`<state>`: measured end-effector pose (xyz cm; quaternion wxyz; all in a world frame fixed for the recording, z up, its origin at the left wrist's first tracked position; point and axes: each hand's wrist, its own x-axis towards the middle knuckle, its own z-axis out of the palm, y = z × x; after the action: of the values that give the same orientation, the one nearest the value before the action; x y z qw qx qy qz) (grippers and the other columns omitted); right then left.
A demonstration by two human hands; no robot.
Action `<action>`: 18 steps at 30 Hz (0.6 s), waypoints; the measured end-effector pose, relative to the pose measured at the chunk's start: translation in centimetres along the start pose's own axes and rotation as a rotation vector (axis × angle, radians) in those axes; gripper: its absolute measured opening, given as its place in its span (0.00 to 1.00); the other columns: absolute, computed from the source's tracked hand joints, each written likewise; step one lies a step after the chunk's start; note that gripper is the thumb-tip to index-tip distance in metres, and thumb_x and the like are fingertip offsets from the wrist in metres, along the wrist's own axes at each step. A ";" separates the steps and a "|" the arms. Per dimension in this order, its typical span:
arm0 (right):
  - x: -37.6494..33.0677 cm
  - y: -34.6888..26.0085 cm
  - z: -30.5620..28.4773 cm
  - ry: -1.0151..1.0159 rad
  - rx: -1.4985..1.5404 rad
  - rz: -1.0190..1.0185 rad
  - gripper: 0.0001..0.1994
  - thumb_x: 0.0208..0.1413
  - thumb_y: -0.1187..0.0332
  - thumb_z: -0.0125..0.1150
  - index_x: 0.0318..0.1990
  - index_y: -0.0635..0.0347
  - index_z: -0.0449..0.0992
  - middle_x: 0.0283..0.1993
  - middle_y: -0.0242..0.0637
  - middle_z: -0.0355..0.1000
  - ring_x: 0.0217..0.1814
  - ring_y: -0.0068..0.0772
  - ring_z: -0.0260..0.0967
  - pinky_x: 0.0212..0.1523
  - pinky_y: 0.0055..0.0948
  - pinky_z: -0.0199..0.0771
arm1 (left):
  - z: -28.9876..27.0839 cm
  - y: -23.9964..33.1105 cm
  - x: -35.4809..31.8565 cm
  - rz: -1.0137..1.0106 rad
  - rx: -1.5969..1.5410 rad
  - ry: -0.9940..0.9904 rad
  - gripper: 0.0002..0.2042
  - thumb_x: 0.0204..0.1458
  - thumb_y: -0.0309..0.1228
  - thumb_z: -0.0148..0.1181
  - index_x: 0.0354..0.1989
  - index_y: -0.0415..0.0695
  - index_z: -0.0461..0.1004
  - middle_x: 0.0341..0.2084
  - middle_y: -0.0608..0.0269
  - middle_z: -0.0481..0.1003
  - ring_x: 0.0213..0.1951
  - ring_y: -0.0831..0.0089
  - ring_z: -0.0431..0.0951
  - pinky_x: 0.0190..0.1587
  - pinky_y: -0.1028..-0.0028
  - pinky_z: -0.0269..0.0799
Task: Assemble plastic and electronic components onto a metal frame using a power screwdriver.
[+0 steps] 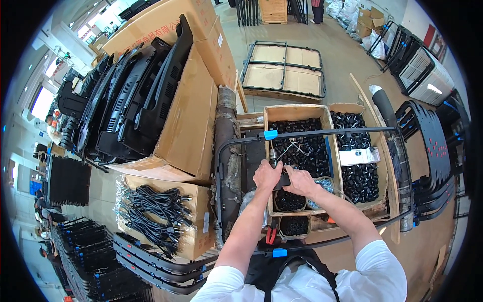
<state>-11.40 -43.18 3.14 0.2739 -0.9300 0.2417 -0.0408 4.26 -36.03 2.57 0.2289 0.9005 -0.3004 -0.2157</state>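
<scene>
Near the middle of the bench, my left hand [268, 175] and my right hand [300, 182] are close together, fingers bent around a dark power drill [282, 182]. Its silver chuck [273, 157] points away from me; most of its body is hidden by my hands. A large black tubular frame [347, 131] with blue clips [270, 135] lies around my forearms, across the bench. Beyond and right of my hands, a wooden box [299, 107] holds many small black parts [307, 158] and a bent wire piece. Red-handled pliers [271, 235] are near my waist.
On the left stand a carton [188, 113] of black plastic panels [133, 95] and a lower carton of coiled black cables [156, 214]. Stacked black frames [156, 259] lie lower left, with more [425, 151] at right. A wrapped post [226, 131] runs beside the bench.
</scene>
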 end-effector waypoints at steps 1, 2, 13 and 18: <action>0.2 0.1 0.1 0.000 -0.005 -0.001 0.37 0.45 0.61 0.77 0.61 0.66 0.64 0.42 0.58 0.81 0.46 0.62 0.81 0.48 0.52 0.83 | -0.1 0.0 0.1 0.005 -0.001 0.003 0.34 0.55 0.61 0.63 0.45 0.34 0.76 0.43 0.35 0.83 0.49 0.39 0.84 0.52 0.48 0.79; 0.2 0.2 0.2 -0.002 -0.007 -0.005 0.37 0.45 0.61 0.77 0.61 0.66 0.64 0.42 0.58 0.81 0.46 0.62 0.81 0.48 0.52 0.83 | -0.2 0.1 0.2 0.002 -0.003 0.005 0.34 0.55 0.61 0.63 0.45 0.34 0.76 0.43 0.35 0.83 0.49 0.39 0.84 0.52 0.48 0.79; 1.2 0.2 -0.2 0.026 -0.023 -0.003 0.42 0.45 0.59 0.78 0.65 0.66 0.63 0.46 0.59 0.81 0.47 0.60 0.81 0.50 0.51 0.82 | -0.6 0.6 1.5 0.018 0.032 -0.040 0.33 0.56 0.59 0.64 0.48 0.34 0.76 0.43 0.37 0.83 0.47 0.42 0.85 0.51 0.50 0.81; 1.7 0.1 0.1 -0.036 -0.056 0.011 0.35 0.47 0.62 0.76 0.63 0.61 0.66 0.52 0.51 0.78 0.56 0.57 0.78 0.53 0.49 0.81 | -1.2 0.7 2.1 -0.001 0.033 -0.072 0.35 0.56 0.60 0.62 0.48 0.33 0.77 0.44 0.36 0.83 0.49 0.42 0.85 0.54 0.51 0.80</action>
<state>-9.91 -43.97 2.90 0.2525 -0.9365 0.2430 -0.0156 6.11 -37.59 3.36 0.2031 0.8959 -0.3113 -0.2433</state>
